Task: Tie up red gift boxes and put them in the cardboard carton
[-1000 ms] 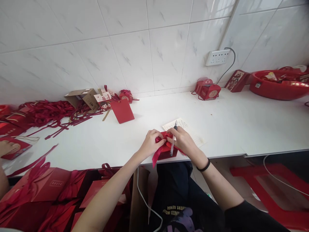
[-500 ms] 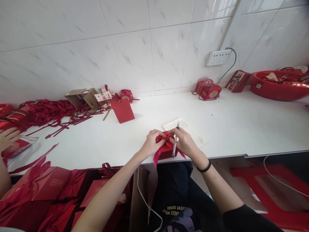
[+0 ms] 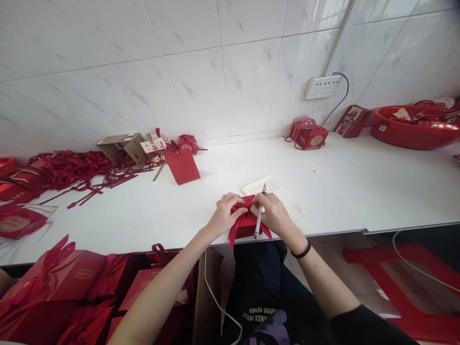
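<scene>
Close to the table's front edge sits a small red gift box [image 3: 247, 232] with a dark red ribbon [image 3: 234, 234] tied over its top, tails hanging down the front. My left hand [image 3: 227, 211] pinches the left side of the bow between thumb and fingers. On the other side my right hand [image 3: 273, 212] pinches the ribbon too, and a pen [image 3: 259, 215] lies slanted across its fingers, tip end up. The knot is partly hidden by my fingers. Just behind the box lies a printed sheet of paper [image 3: 268, 183].
At the left, a heap of red ribbons [image 3: 75, 167] lies by a cardboard box [image 3: 124, 146] and a red card [image 3: 182, 166]. Finished-looking red boxes [image 3: 72, 273] fill the space below the table edge. A red basin [image 3: 406, 134] and small red boxes [image 3: 312, 137] stand back right.
My right fingers have closed in slightly on the bow, and the pen has tilted a little. At the far left, another person's hand has left the red box there.
</scene>
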Available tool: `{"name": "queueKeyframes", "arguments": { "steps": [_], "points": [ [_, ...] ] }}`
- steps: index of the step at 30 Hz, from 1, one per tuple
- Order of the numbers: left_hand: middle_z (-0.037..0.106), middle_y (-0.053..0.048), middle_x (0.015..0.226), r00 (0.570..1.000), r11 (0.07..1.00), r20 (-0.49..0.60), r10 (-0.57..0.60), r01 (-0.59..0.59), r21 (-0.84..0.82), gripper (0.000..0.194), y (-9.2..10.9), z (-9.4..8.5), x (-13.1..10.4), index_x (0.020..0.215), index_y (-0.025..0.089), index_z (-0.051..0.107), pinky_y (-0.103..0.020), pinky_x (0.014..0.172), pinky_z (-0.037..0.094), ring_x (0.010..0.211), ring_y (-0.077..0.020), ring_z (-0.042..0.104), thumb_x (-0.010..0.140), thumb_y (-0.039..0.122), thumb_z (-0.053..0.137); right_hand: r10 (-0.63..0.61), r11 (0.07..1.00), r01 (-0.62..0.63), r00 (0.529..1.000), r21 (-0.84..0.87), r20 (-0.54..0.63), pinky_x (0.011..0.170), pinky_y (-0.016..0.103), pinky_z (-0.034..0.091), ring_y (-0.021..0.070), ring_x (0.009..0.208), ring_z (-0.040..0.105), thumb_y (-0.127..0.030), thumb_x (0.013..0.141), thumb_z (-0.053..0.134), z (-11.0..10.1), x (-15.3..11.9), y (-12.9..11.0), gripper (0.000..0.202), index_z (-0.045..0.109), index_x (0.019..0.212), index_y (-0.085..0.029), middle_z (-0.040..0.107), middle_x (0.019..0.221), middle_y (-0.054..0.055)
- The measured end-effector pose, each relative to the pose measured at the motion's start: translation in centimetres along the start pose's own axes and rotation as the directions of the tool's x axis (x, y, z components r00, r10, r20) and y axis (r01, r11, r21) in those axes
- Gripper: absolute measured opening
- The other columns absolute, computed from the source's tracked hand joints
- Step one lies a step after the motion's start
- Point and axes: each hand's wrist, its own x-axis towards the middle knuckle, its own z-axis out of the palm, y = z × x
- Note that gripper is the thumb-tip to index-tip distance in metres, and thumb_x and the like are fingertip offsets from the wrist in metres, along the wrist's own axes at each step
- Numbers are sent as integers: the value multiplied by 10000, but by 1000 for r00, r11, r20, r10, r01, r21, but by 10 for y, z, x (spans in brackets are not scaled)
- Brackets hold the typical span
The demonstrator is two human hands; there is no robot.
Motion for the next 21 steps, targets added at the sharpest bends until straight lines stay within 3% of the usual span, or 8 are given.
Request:
{"name": "queueKeyframes", "arguments": {
  "steps": [6,14,21],
  "points": [
    [591,-36,890,999,997,-37,37,-39,-65,67,-1,3,-1,767,194,565,-354,841,427,885,-179,551,823,230,576,9,997,-7,999,72,-40,625,293,402,188,601,503,-98,765,519,-2,0,-1,137,443,747,-210,567,637,17],
    [590,-30,913,999,972,20,-46,49,-228,40,-3,4,1,824,202,597,-325,856,440,924,-173,555,802,204,564,28,987,-18,998,158,-61,617,292,404,187,626,514,-101,744,458,-3,1,-3,112,453,766,-211,565,652,17],
    [605,-44,962,995,970,49,-84,93,-224,90,-3,3,0,859,210,634,-355,901,428,979,-198,550,795,269,609,125,907,-127,992,402,29,670,324,448,198,706,548,-213,724,498,-9,-3,-2,132,491,855,-203,575,727,27]
  ]
}}
